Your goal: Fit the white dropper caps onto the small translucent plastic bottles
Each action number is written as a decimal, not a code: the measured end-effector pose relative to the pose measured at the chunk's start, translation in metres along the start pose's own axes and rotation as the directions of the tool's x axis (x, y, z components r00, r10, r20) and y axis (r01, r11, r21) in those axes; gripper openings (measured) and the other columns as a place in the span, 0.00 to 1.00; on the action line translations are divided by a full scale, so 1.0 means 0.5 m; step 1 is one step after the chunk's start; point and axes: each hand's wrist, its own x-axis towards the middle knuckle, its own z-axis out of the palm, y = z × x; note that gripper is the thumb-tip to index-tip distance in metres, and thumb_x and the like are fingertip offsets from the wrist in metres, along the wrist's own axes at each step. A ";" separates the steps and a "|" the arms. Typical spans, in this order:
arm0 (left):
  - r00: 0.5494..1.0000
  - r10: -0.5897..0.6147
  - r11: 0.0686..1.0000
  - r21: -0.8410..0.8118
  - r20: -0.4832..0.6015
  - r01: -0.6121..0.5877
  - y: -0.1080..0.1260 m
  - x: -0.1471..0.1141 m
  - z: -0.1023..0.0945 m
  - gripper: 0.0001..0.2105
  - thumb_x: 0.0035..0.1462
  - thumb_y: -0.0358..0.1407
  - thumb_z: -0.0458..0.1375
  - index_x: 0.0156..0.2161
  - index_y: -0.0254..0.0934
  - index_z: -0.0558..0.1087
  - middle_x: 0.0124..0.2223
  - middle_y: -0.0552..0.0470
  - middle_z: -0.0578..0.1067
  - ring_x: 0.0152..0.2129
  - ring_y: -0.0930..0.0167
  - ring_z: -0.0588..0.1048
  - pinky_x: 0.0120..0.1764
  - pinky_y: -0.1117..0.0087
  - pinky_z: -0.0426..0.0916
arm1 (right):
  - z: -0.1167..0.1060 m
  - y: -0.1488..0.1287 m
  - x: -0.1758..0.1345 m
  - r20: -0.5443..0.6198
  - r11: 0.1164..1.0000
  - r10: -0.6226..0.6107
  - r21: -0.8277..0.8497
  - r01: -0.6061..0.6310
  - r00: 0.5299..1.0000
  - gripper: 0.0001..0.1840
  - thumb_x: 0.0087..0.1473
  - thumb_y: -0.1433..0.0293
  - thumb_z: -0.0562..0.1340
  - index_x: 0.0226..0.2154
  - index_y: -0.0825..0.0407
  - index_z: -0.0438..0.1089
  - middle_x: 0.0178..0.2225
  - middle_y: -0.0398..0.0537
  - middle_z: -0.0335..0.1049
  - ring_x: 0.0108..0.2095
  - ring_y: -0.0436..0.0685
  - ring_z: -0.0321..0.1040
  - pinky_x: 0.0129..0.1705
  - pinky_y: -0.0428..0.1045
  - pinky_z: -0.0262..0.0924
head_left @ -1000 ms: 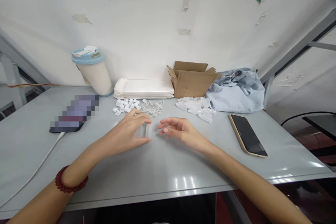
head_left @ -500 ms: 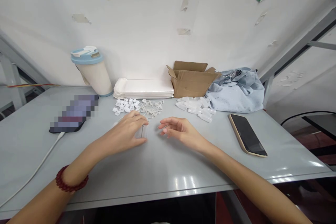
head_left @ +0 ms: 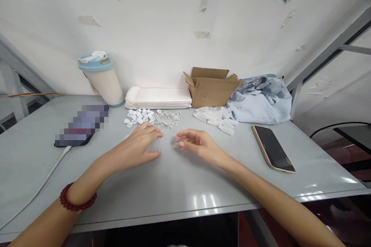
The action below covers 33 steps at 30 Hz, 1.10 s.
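Observation:
My left hand arches over a see-through plastic piece low on the table, thumb on the near side and fingers on the far side. The palm hides most of it, and I cannot make out its exact kind. Opposite it, my right hand hovers with loosely curled, parted fingers and nothing visible in them. Beyond the left fingers lie several white caps and a tangle of thin whitish strings. Several translucent small bottles lie in a heap behind the right hand.
Along the wall stand a cream tumbler with a blue lid, a stack of white packets, an open cardboard box and light blue cloth. A phone lies at right; another phone with a cable at left.
My left hand has shifted slightly left, and the visible end of the clear plastic piece has moved left with it. The right hand has stayed in place.

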 end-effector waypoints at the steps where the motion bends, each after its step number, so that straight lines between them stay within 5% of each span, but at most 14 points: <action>1: 1.000 -0.006 1.000 -0.005 0.004 0.006 0.001 0.000 -0.002 0.16 0.52 0.41 0.60 0.46 0.39 0.71 0.43 0.48 0.75 0.44 0.61 0.67 0.42 0.62 0.66 | 0.000 0.000 0.000 0.000 1.000 -0.002 0.001 0.002 1.000 0.13 0.52 0.68 0.62 0.42 0.53 0.69 0.43 0.52 0.74 0.39 0.55 0.72 0.41 0.53 0.64; 6: 0.996 -0.090 0.996 -0.026 -0.005 0.090 -0.006 0.007 -0.006 0.19 0.54 0.50 0.57 0.46 0.39 0.70 0.45 0.47 0.74 0.47 0.59 0.66 0.43 0.61 0.66 | -0.001 0.000 -0.001 0.003 1.000 -0.013 -0.006 0.013 1.000 0.13 0.51 0.70 0.62 0.41 0.52 0.69 0.41 0.50 0.74 0.38 0.54 0.72 0.41 0.53 0.64; 13: 0.983 -0.121 0.992 0.010 -0.140 0.123 -0.030 0.021 0.010 0.17 0.65 0.42 0.42 0.39 0.39 0.72 0.47 0.47 0.73 0.49 0.59 0.63 0.49 0.54 0.61 | -0.001 0.002 0.001 -0.006 0.999 -0.020 -0.036 0.020 1.000 0.13 0.52 0.69 0.61 0.42 0.52 0.69 0.42 0.51 0.74 0.39 0.55 0.71 0.39 0.52 0.64; 21: 0.985 -0.157 0.987 0.012 -0.068 0.158 -0.039 0.027 0.030 0.21 0.66 0.43 0.40 0.36 0.38 0.73 0.51 0.46 0.70 0.52 0.57 0.59 0.51 0.48 0.57 | -0.027 0.016 0.020 -0.099 0.950 -0.159 -0.284 0.126 0.982 0.13 0.55 0.70 0.59 0.44 0.53 0.68 0.42 0.53 0.73 0.40 0.57 0.71 0.39 0.53 0.65; 27: 0.984 -0.174 0.985 0.006 -0.031 0.175 -0.037 0.026 0.030 0.22 0.66 0.44 0.39 0.37 0.38 0.73 0.53 0.46 0.69 0.53 0.56 0.57 0.51 0.47 0.55 | -0.086 0.055 0.046 -0.087 0.553 -0.442 -0.810 0.195 0.893 0.17 0.55 0.76 0.55 0.48 0.55 0.65 0.50 0.62 0.64 0.52 0.65 0.62 0.52 0.61 0.59; 33: 0.978 -0.209 0.978 0.007 0.012 0.209 -0.029 0.029 0.023 0.23 0.66 0.46 0.36 0.38 0.37 0.71 0.53 0.45 0.67 0.53 0.56 0.56 0.52 0.47 0.54 | -0.105 0.069 0.056 -0.062 0.292 -0.344 -0.956 0.043 0.937 0.17 0.57 0.78 0.54 0.49 0.58 0.65 0.56 0.66 0.58 0.57 0.68 0.54 0.53 0.63 0.57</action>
